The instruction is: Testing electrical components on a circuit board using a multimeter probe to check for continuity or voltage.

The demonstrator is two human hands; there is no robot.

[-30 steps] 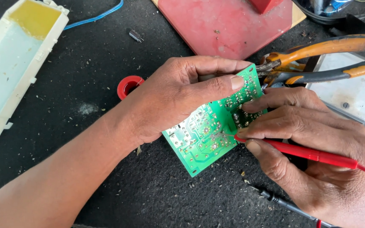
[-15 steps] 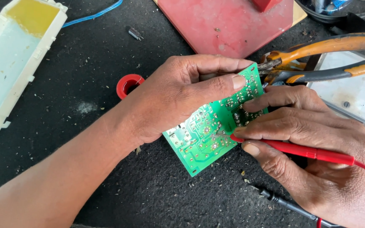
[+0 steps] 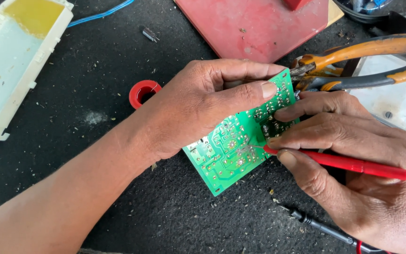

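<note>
Black mat (image 3: 95,84): left hand (image 3: 198,108) pinches one circuit board (image 3: 231,150), right hand (image 3: 353,155) pinches one red probe (image 3: 348,163).

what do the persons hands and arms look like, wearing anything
Both hands are bare: no gloves, rings or watch show. The left hand leads into a bare forearm with no sleeve as far as the picture's edge. The right hand is cut off near the wrist, so any sleeve there is out of view. Fingernails are short.
</note>
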